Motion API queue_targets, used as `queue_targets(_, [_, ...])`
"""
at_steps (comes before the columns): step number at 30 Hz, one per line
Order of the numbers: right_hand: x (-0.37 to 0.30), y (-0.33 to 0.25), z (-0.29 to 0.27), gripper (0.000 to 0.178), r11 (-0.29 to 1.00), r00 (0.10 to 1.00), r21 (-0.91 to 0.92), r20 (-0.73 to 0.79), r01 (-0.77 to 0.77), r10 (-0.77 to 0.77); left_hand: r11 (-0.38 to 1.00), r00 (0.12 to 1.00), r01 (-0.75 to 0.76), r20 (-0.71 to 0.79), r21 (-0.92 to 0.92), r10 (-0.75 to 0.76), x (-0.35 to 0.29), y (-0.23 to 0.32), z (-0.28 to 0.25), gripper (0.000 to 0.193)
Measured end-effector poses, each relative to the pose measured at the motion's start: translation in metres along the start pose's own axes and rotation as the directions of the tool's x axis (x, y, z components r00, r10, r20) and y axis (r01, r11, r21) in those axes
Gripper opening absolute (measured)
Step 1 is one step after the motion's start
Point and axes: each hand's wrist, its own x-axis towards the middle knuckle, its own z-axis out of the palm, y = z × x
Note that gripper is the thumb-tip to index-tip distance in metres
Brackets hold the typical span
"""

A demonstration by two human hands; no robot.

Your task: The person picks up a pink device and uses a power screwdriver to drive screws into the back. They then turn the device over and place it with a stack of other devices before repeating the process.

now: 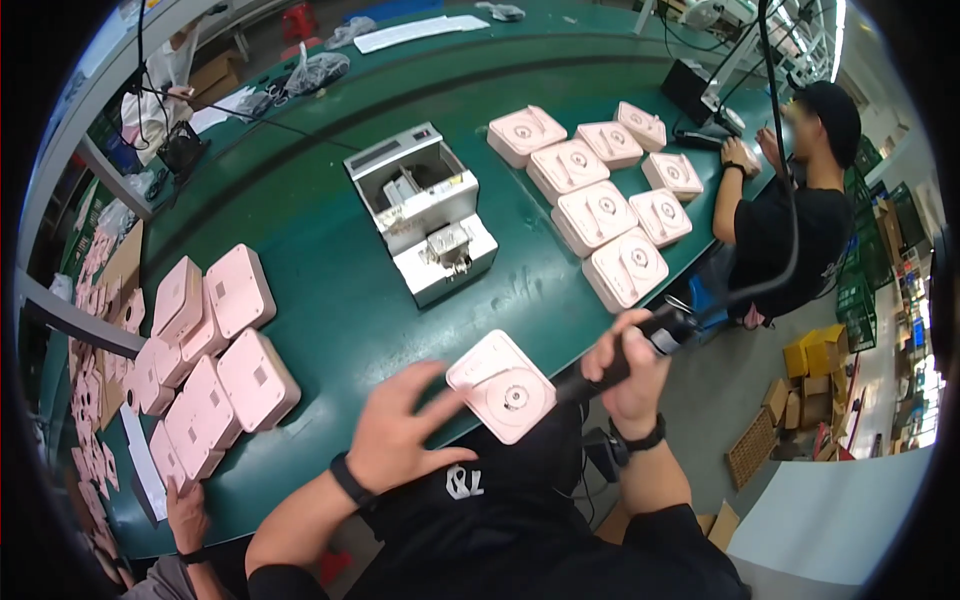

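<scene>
In front of me at the table's near edge is a pink square plastic housing (490, 375) with rounded corners and a round recess, tilted a little. My left hand (395, 430) is beside it, fingers spread, the index finger reaching to its left edge; whether it touches I cannot tell. My right hand (632, 375) is wrapped round a black electric screwdriver (670, 330), whose cable runs up to the right. The tool's front end points down-left toward the housing's right corner. Beyond the housing stands a grey metal box-shaped device (430, 215), probably a screw feeder.
Several pink housings (595, 215) stand at the right back on the green table (340, 325); others (258, 380) are stacked at the left. A co-worker (800, 200) works at the right. Another person's hand (187, 515) touches the left stack. Cardboard boxes (815, 365) lie on the floor.
</scene>
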Motion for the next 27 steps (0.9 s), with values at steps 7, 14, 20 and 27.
queue_targets(7, [-0.012, 0.027, 0.002, 0.014, 0.998, 0.996, -0.055, -0.082, 0.011, -0.015, 0.875, 0.898, -0.419, 0.256, 0.244, 0.359, 0.025, 0.003, 0.021, 0.078])
queue_targets(14, [-0.004, 0.001, -0.022, 0.014, 0.996, 0.978, -0.025, -0.186, 0.087, -0.09, 0.84, 0.86, -0.49, 0.287, 0.233, 0.422, 0.059, -0.006, 0.009, 0.076])
queue_targets(20, [-0.023, -0.006, -0.049, 0.014, 0.992, 0.966, -0.053, -0.229, 0.115, -0.124, 0.869, 0.866, -0.477, 0.244, 0.134, 0.437, 0.083, -0.001, 0.029, 0.073])
queue_targets(27, [-0.04, -0.013, -0.07, 0.014, 0.995, 0.948, -0.02, -0.303, 0.098, -0.099, 0.941, 0.942, -0.334, -0.017, 0.06, 0.335, 0.121, 0.026, 0.054, 0.081])
